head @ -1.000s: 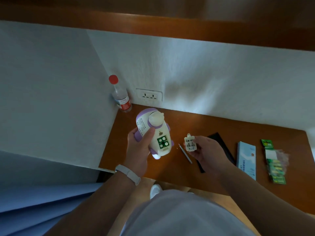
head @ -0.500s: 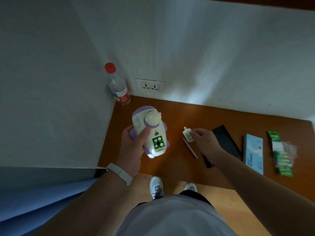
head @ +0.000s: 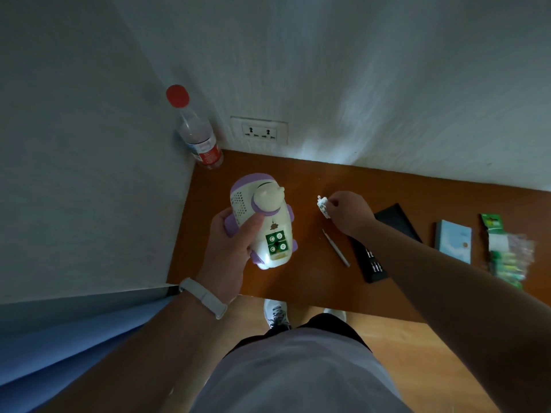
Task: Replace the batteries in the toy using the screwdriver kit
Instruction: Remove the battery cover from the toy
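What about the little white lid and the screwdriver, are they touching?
Apart. Head view shows bare table between the lid, pinched by the right hand, and the screwdriver.

**Both hands occupied, forearms reaching in from below**

The left hand [head: 235, 242] holds the toy [head: 268, 222], with the thumb laid across its body. Its forearm enters from 7 o'clock. The right hand [head: 348, 213], at 2 o'clock from the left, pinches a small white cover [head: 323, 205], knuckles up. Its forearm enters from 4 o'clock.

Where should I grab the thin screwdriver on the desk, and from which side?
Pinch the screwdriver mid-shaft from above, across its length. It lies flat and slender on the desk, clear of the black kit case, so likely only its long sides offer purchase.
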